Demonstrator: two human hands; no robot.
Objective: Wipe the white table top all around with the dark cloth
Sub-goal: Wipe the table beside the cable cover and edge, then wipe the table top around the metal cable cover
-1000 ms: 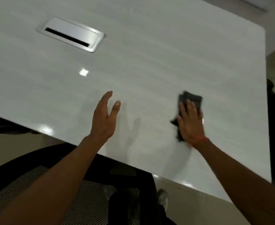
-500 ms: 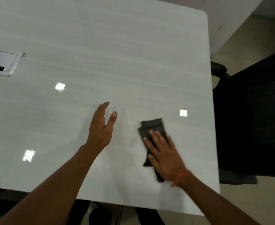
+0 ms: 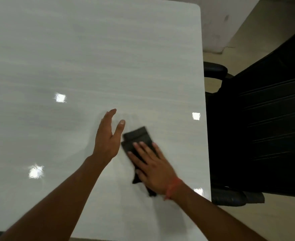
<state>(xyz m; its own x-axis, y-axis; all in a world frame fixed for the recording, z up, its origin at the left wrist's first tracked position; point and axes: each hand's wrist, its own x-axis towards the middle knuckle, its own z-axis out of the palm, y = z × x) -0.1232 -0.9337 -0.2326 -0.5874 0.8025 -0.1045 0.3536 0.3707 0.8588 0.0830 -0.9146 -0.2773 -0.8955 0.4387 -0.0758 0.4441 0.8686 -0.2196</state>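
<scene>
Cloth: dark, folded, flat on white bench, toward right edge, near side. Right hand laid flat on cloth, fingers straight and spread, pressing down; cloth pokes out beyond fingertips and under wrist. Red thread on right wrist. Left hand just beside cloth, released, fingers straight, edge-on to bench; contact with cloth or bench not resolvable. Light reflections on glossy surface. Black chair just beside bench's right edge.
</scene>
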